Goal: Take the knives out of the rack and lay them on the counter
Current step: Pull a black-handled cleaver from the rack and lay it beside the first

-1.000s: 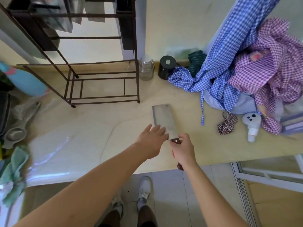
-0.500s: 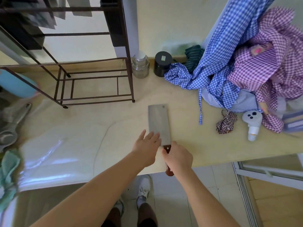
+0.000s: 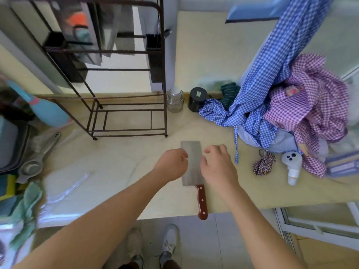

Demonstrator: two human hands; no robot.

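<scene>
Rack (image 3: 126, 74) stood far left-centre on the counter (image 3: 116, 162), dark wire frame, bottom shelf bare. Upper slots held flat grey shapes, blurred; probably more knives, could not confirm.

Left hand (image 3: 172, 166) hovered at the cleaver's left edge, fingers curled loosely, holding nothing. Contact with the blade could not be told.

Cleaver (image 3: 191, 164) lay flat on the counter between the hands, blade pointing toward the rack, handle (image 3: 202, 202) toward the person, its butt overhanging the counter edge.

Right hand (image 3: 217, 167) was over the blade's right edge, fingers spread and relaxed, grasping nothing.

Handling judgement: broad steel blade, stiff, likely heavy and blade-forward in balance. Flat polished sides would be slippery; cutting edge unsafe to pinch. Best hold was the riveted red-brown handle, full wrap. Overhanging butt made it a knock-off risk, so a nudge further in seemed wise.

Cloths (image 3: 272, 94) piled at right, well apart from the cleaver.
</scene>
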